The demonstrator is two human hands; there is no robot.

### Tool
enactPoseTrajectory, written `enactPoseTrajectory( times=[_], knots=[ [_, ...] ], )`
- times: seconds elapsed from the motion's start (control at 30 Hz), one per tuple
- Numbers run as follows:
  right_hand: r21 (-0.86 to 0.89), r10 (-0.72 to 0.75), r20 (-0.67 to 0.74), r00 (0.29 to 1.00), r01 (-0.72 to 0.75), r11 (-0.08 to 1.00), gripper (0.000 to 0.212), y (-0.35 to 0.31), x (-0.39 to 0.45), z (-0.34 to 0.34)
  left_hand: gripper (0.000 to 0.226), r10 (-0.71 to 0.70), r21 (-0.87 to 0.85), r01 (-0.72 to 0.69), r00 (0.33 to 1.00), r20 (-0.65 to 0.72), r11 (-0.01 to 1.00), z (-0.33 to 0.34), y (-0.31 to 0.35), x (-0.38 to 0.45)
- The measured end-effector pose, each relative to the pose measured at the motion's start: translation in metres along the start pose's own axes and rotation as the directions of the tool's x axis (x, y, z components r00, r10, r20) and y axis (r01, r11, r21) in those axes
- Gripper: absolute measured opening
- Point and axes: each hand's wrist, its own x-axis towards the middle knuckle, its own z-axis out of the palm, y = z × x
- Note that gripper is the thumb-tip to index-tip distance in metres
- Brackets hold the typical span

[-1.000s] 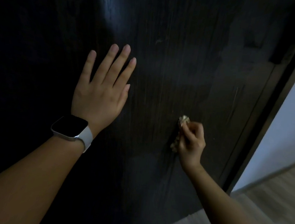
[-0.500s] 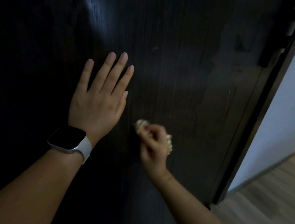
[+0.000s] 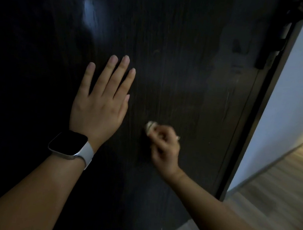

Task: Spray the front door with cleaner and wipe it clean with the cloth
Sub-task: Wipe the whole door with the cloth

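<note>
Since a second ago the right hand (image 3: 164, 146) has slid its cloth (image 3: 150, 126) leftward across the door (image 3: 186, 72), from near the door's right side to a spot just beside the left hand (image 3: 100, 103); over the last half second it has hardly shifted. The right hand's fingers are curled round the small pale cloth, bunched in the fist, and hold it against the dark wood; only a crumpled bit shows above the knuckles and a scrap at the far side. The hand is a little blurred. The left hand lies flat on the door with fingers straight and slightly spread, gripping nothing, as it did before. A watch (image 3: 68, 142) with a dark face and pale strap sits on the left wrist. At the right, past the door's edge, are a pale wall (image 3: 292, 107) and a wooden floor (image 3: 276, 206).
</note>
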Motion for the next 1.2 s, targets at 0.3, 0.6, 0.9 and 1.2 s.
enactPoseTrajectory(
  times=[0.3,0.6,0.9,1.2],
  knots=[
    [0.058,0.520,-0.340,0.784,-0.534,0.843,0.015,0.044,0.047,-0.044,0.052,0.002,0.006,-0.002,1.000,-0.014,1.000,0.000,0.000,0.000],
    [0.021,0.325,-0.020,0.945,-0.325,0.946,0.009,0.029,0.014,-0.048,0.051,0.000,0.007,0.000,1.000,-0.013,1.000,-0.001,0.001,0.000],
    [-0.036,0.165,0.114,0.980,-0.162,0.986,0.016,0.012,0.013,-0.037,0.052,-0.005,-0.003,0.005,1.000,0.003,1.000,-0.002,0.000,0.000],
    [0.094,0.359,0.212,0.909,-0.384,0.918,0.008,0.010,0.025,-0.050,0.052,-0.023,0.032,0.021,0.998,0.063,0.999,-0.003,0.001,0.001]
  ],
)
